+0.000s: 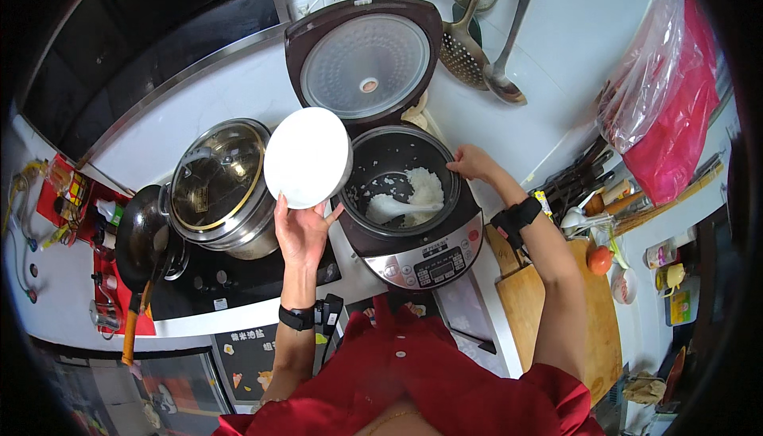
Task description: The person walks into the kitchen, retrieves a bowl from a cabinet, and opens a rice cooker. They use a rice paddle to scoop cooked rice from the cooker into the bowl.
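My left hand holds a white bowl by its lower edge, tilted, just left of the cooker's pot; its inside looks empty. The rice cooker stands with its lid raised. Inside the dark inner pot lies cooked white rice towards the right, with loose grains on the wall. A white rice paddle rests in the pot, touching the rice. My right hand pinches the pot's right rim.
Left of the cooker, a lidded steel steamer pot and a wok stand on the black hob. A wooden cutting board lies at right, near a tomato. A skimmer and a ladle hang behind.
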